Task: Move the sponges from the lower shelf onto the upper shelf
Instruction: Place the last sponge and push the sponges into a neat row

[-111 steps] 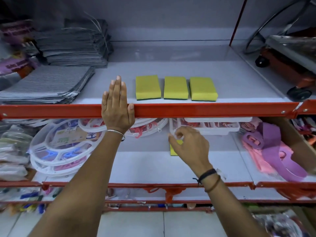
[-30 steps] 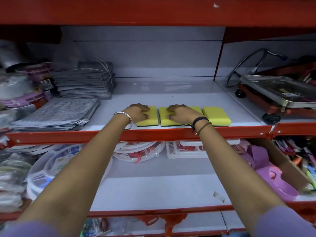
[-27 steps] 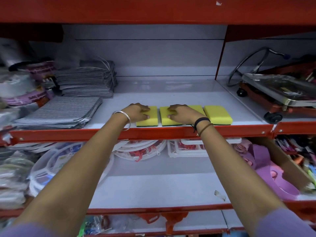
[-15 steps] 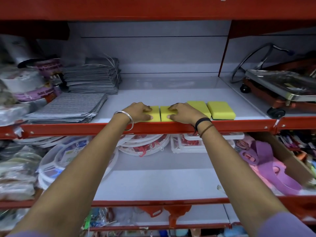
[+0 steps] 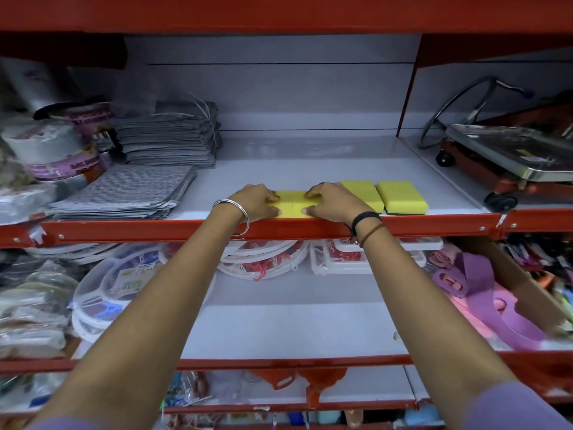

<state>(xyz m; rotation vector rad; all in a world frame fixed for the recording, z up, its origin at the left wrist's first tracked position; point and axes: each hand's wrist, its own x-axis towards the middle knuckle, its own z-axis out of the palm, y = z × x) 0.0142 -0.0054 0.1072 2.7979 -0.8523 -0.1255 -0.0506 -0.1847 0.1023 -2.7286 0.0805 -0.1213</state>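
Several yellow sponges lie on the white upper shelf. My left hand grips the leftmost sponge, fingers over its back and thumb at its front. My right hand grips the second sponge the same way. These two sponges touch side by side at the shelf's red front rim. A third sponge and a fourth sponge lie further back to the right. No sponge shows on the lower shelf.
Stacks of grey cloths fill the upper shelf's left side. A metal trolley stands at the right. White plastic organisers sit at the back of the lower shelf, with purple and pink items in a box to the right.
Both hands have slid their two sponges forward to the shelf's front rim and pressed them together, leaving the other two sponges behind on the right.
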